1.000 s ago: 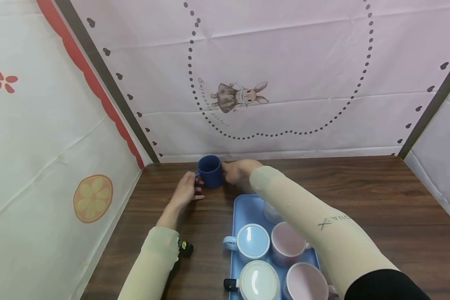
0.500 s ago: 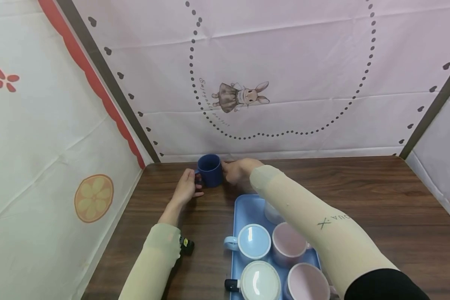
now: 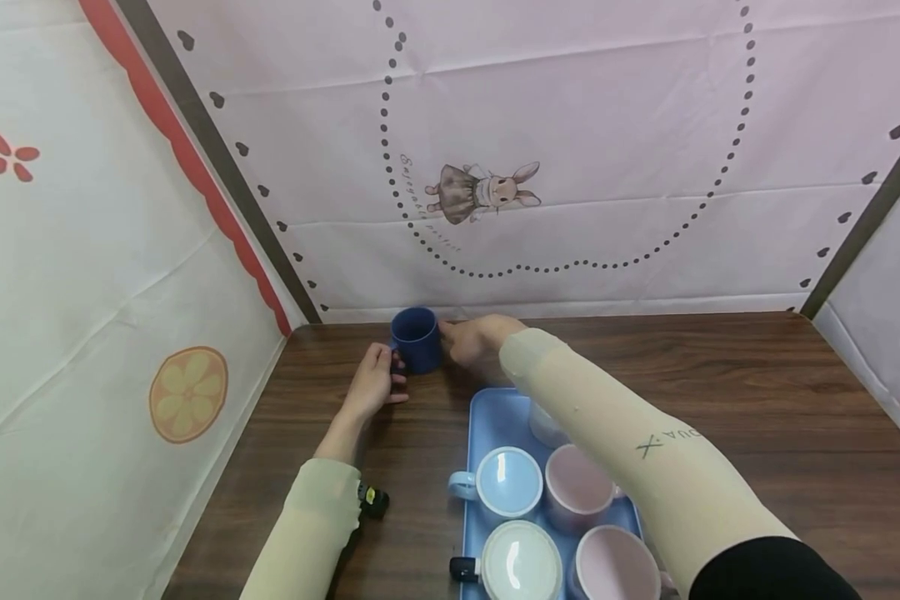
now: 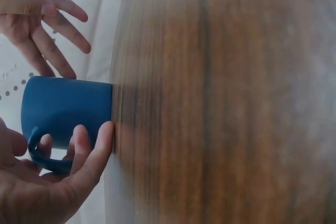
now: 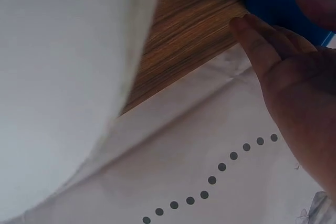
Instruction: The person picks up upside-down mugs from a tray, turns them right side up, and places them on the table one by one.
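A dark blue mug (image 3: 417, 348) stands upright at the table's back edge, its handle turned left. My left hand (image 3: 370, 383) holds it by that handle; in the left wrist view, a finger passes through the handle loop (image 4: 39, 153) and other fingertips lie against the mug's side. On the opposite side is my right hand (image 3: 476, 340), its fingers fairly straight with the fingertips right at the mug's wall. The right wrist view shows this hand (image 5: 299, 72) beside the dark blue mug (image 5: 278, 1), which is partly cut off by the frame.
Nearer me, a blue tray (image 3: 487, 417) carries a light blue mug (image 3: 508, 482), a white mug (image 3: 520, 562) with a black handle, two pink mugs (image 3: 576, 482) and a pale cup (image 3: 544, 427) half hidden by my right arm. Printed cloth walls (image 3: 607, 125) enclose the wooden table (image 3: 757, 392).
The dark blue mug has shifted slightly to the left over the last half second, with both hands staying at it. The tray and its mugs have not moved.
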Demonstrator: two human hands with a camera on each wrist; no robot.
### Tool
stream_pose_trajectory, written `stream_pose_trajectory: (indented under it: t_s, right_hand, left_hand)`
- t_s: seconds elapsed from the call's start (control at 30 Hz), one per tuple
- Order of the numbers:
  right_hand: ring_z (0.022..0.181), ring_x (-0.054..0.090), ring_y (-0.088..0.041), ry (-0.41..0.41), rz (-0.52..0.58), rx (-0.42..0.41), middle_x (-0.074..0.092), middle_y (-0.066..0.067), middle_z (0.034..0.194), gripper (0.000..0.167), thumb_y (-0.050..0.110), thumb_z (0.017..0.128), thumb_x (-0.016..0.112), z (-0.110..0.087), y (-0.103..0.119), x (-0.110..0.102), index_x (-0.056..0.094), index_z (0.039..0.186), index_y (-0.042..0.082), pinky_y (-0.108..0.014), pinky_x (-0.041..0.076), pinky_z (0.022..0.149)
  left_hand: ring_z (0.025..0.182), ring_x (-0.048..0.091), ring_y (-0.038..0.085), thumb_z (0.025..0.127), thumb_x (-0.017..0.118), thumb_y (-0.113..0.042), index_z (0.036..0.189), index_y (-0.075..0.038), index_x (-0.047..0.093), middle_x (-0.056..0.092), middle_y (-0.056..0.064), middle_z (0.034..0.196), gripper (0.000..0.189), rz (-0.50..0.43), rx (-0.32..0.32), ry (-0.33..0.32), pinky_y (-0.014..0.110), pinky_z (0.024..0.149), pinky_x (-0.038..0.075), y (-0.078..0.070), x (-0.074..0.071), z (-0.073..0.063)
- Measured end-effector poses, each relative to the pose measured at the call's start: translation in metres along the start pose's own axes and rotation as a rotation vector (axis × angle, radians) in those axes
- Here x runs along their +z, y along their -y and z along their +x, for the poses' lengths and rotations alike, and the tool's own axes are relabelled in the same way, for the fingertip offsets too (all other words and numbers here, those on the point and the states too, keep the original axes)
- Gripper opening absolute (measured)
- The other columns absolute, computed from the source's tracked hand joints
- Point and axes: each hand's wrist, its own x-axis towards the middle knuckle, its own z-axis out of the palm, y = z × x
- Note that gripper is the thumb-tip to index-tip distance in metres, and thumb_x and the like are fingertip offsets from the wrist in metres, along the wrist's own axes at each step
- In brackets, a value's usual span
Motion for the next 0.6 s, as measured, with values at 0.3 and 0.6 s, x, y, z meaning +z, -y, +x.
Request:
stream_pose_trajectory:
  t_s: [0.3, 0.6]
  right_hand:
    - [0.162, 0.010, -0.029, -0.022, -0.067, 0.030, 0.008, -0.010, 0.176, 0.078, 0.023, 0.104, 0.049, -0.022, 0.004, -0.007, 0.004, 0.168, 0.017, -0.047, 0.010, 0.132]
    - [0.159, 0.025, -0.029, -0.079, -0.106, -0.156, 0.024, -0.010, 0.172, 0.074, 0.025, 0.102, 0.057, -0.073, 0.001, -0.016, 0.021, 0.166, 0.013, -0.047, 0.023, 0.130]
  left_hand:
    - [0.107, 0.056, 0.031, 0.112, 0.037, -0.035, 0.145, -0.004, 0.036, 0.039, 0.022, 0.145, 0.045, 0.218, 0.076, -0.116, 0.045, 0.084, 0.063, -0.007, 0.000, -0.011]
    - [0.098, 0.054, 0.025, 0.103, 0.058, -0.025, 0.127, -0.003, 0.050, 0.050, 0.016, 0.129, 0.033, 0.275, 0.213, -0.262, 0.039, 0.090, 0.047, -0.040, 0.010, -0.045]
